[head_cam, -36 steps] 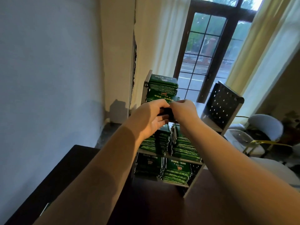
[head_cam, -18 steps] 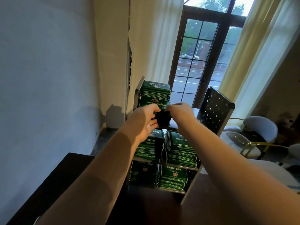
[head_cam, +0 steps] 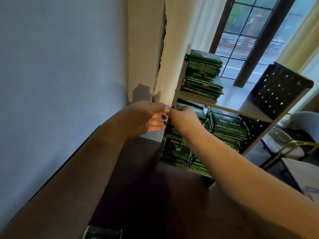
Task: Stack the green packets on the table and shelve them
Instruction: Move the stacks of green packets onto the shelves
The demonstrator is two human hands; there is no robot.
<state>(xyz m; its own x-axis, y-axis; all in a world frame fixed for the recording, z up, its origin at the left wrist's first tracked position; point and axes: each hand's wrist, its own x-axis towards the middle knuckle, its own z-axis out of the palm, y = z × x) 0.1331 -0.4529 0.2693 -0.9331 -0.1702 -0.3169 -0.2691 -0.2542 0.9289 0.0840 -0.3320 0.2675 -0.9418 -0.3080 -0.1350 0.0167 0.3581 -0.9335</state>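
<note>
A dark bench (head_cam: 155,195) is set against a pale wall (head_cam: 60,66), with a cream curtain (head_cam: 186,31) and a dark-framed window (head_cam: 250,31) behind it. A pale chair (head_cam: 303,119) is seen at the right. A shelf (head_cam: 241,112) with a black perforated side panel is stood on the bench. Green packets (head_cam: 202,75) are stacked flat on it. One tall pile is seen at the left of the top board, two piles are held side by side on the middle board, and more are laid on the bottom board. The packets are thin and dark green with lighter edges, and their print is blurred. The left grip (head_cam: 146,118) and right grip (head_cam: 184,119) are seen close together at the front left corner of the middle board. The left grip's fingers are curled, but whether anything is grasped by either grip cannot be told.
</note>
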